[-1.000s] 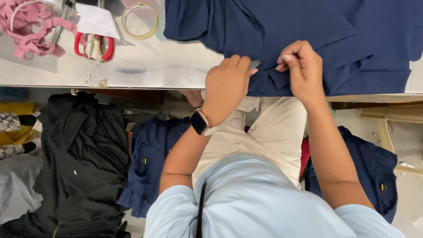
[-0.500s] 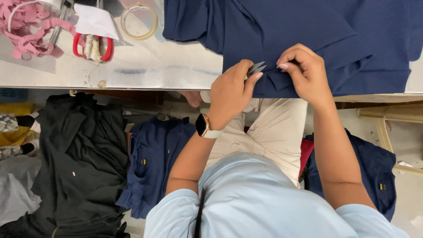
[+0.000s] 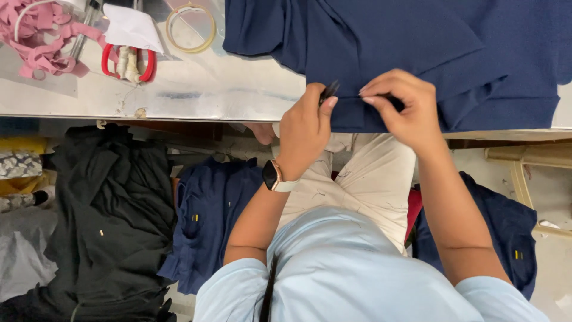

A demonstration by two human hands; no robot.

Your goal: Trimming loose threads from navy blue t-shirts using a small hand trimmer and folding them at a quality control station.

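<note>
Down at the near edge of the shiny metal table (image 3: 196, 89), both hands work close together on a navy blue garment (image 3: 417, 42) spread over the right part of the tabletop, its hem hanging a little past the edge. The left hand (image 3: 305, 128), with a watch (image 3: 274, 176) on its wrist, is closed around a small dark tool (image 3: 328, 90) whose tip pokes up between thumb and forefinger, right at the fabric's edge. The right hand (image 3: 405, 107) pinches a fold of the same cloth just beside it, fingers bunched on the fabric.

Further left on the table lie red-handled scissors (image 3: 128, 62), a white slip of paper (image 3: 132, 27), a ring of tape (image 3: 190, 27) and a tangle of pink strips (image 3: 36, 36). No box or bin shows; the loose items sit straight on the metal.

Below the table edge, clothes lie in piles on the floor: a black heap (image 3: 113, 220) at the left, a folded navy piece (image 3: 205, 209) beside it, and another navy piece (image 3: 512, 232) by the person's right arm.
</note>
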